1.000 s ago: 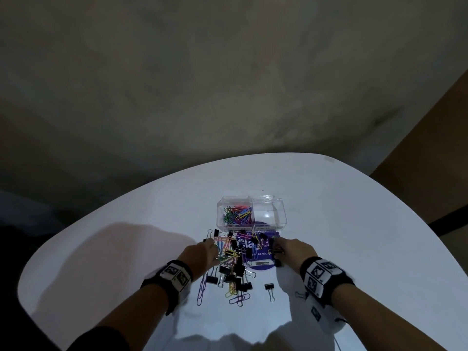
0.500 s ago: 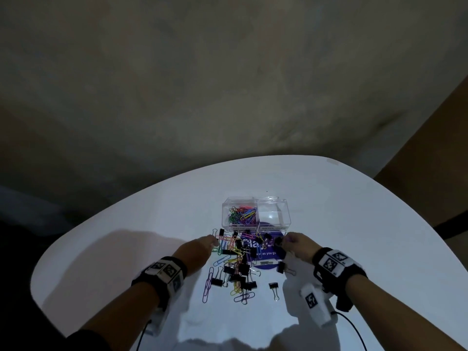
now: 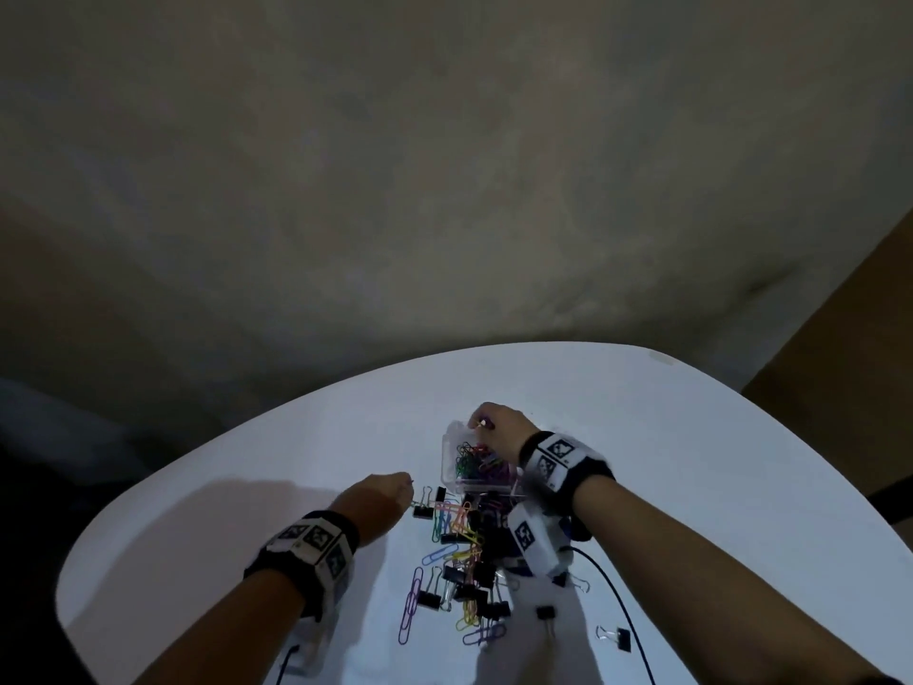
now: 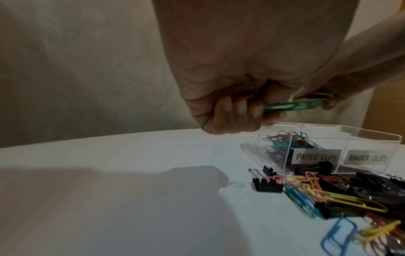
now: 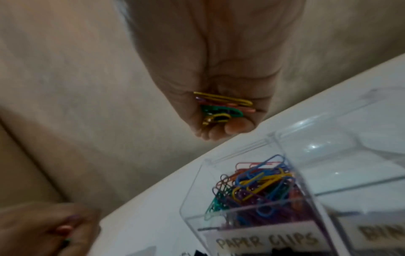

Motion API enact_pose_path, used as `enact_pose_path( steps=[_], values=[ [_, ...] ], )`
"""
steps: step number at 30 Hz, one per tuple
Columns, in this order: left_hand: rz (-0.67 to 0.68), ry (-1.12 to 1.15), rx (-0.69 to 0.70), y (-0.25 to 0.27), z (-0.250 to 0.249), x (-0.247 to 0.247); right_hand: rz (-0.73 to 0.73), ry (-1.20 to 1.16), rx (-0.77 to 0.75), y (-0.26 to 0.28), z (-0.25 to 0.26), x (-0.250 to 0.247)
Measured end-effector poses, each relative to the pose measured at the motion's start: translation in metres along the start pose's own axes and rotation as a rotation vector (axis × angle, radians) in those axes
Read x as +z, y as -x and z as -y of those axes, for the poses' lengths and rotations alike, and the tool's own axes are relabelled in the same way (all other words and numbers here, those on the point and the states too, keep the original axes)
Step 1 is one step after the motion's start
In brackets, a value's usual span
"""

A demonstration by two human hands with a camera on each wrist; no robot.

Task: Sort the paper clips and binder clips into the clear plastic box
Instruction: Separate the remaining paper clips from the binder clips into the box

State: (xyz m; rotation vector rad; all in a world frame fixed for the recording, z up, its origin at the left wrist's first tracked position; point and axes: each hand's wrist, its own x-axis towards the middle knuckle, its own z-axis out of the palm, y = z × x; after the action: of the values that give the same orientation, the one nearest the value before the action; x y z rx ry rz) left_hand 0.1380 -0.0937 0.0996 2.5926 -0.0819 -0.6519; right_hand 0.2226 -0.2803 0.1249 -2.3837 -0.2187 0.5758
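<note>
The clear plastic box (image 3: 447, 452) stands mid-table with two compartments labelled "PAPER CLIPS" and "BINDER CLIPS". The left compartment holds coloured paper clips (image 5: 252, 187); the right one (image 5: 350, 155) looks empty. My right hand (image 5: 219, 124) hovers over the paper-clip side, fingers curled round a small bunch of coloured paper clips (image 5: 221, 107). My left hand (image 4: 252, 110) is raised left of the box and grips several paper clips, a green one (image 4: 324, 105) sticking out. A mixed pile of paper clips and black binder clips (image 3: 464, 551) lies in front of the box.
The white round table (image 3: 691, 462) has bare surface left and right of the pile. A stray binder clip (image 3: 617, 637) and a black cable (image 3: 622, 605) lie near my right forearm. A purple printed card (image 3: 499, 521) sits under the pile. Brown furniture (image 3: 840, 363) stands at the right.
My right hand left the pile and moved forward over the box, carrying paper clips. My left hand lifted off the pile's left edge with clips in its grip.
</note>
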Motion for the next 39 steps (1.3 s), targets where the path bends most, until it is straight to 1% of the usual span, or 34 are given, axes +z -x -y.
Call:
enact_pose_path(
  steps=[2,5,7,9,10,12,13,14,16,18,19,20,21,23,24,27,29,30,31,33,34,36,37,38,39],
  values=[
    [-0.016,0.026,-0.057,0.007,0.009,0.006,-0.014,0.04,-0.019,-0.011,0.006,0.011],
    [0.003,0.0,-0.1,0.014,0.023,0.011,0.052,0.141,-0.011,-0.015,0.003,0.02],
    [-0.011,0.04,-0.132,0.016,0.032,0.011,0.054,0.184,-0.016,-0.011,-0.002,0.017],
    [-0.027,0.065,-0.127,0.012,0.036,0.01,-0.008,0.135,-0.038,-0.002,-0.008,0.005],
    [-0.022,0.053,-0.12,0.01,0.035,0.009,-0.054,0.063,-0.04,0.004,-0.012,-0.002],
    [0.007,0.0,-0.089,0.003,0.028,0.01,-0.145,-0.053,-0.046,0.02,-0.025,-0.016],
    [0.025,-0.045,-0.061,-0.001,0.023,0.011,-0.167,-0.063,-0.044,0.03,-0.035,-0.02],
    [0.041,-0.09,-0.036,-0.006,0.016,0.014,-0.165,-0.028,-0.031,0.041,-0.046,-0.023],
    [0.036,-0.167,0.013,-0.017,0.001,0.017,-0.098,0.13,0.028,0.062,-0.072,-0.019],
    [0.068,-0.184,0.015,-0.026,-0.011,0.02,-0.009,0.265,0.108,0.081,-0.095,-0.006],
    [0.103,-0.204,0.015,-0.031,-0.015,0.023,0.024,0.31,0.106,0.088,-0.102,0.003],
    [0.137,-0.219,0.007,-0.035,-0.018,0.025,0.039,0.357,0.066,0.094,-0.103,0.013],
    [0.15,-0.23,0.009,-0.038,-0.02,0.029,0.024,0.376,-0.019,0.096,-0.101,0.023],
    [0.14,-0.224,0.004,-0.039,-0.021,0.035,0.008,0.389,-0.201,0.091,-0.095,0.043],
    [0.124,-0.228,0.009,-0.038,-0.021,0.038,0.038,0.424,-0.228,0.087,-0.089,0.053],
    [0.053,-0.255,0.06,-0.033,-0.017,0.046,0.063,0.576,-0.233,0.074,-0.082,0.075],
    [0.008,-0.264,0.091,-0.028,-0.015,0.048,0.136,0.675,-0.154,0.076,-0.08,0.081],
    [-0.011,-0.264,0.1,-0.025,-0.013,0.049,0.131,0.669,-0.12,0.078,-0.085,0.083],
    [-0.021,-0.26,0.104,-0.023,-0.011,0.05,0.12,0.693,-0.131,0.08,-0.091,0.085],
    [-0.021,-0.24,0.09,-0.021,-0.007,0.051,0.114,0.678,-0.182,0.088,-0.095,0.078],
    [-0.02,-0.23,0.085,-0.021,-0.006,0.05,0.099,0.643,-0.177,0.089,-0.096,0.075],
    [-0.015,-0.224,0.09,-0.023,-0.005,0.05,-0.018,0.636,-0.244,0.083,-0.09,0.067],
    [-0.008,-0.229,0.095,-0.025,-0.005,0.049,-0.035,0.616,-0.272,0.078,-0.084,0.065],
    [0.0,-0.231,0.096,-0.026,-0.005,0.049,-0.024,0.572,-0.282,0.072,-0.077,0.065],
    [0.005,-0.226,0.091,-0.026,-0.006,0.048,0.031,0.553,-0.252,0.069,-0.069,0.067]
  ],
)
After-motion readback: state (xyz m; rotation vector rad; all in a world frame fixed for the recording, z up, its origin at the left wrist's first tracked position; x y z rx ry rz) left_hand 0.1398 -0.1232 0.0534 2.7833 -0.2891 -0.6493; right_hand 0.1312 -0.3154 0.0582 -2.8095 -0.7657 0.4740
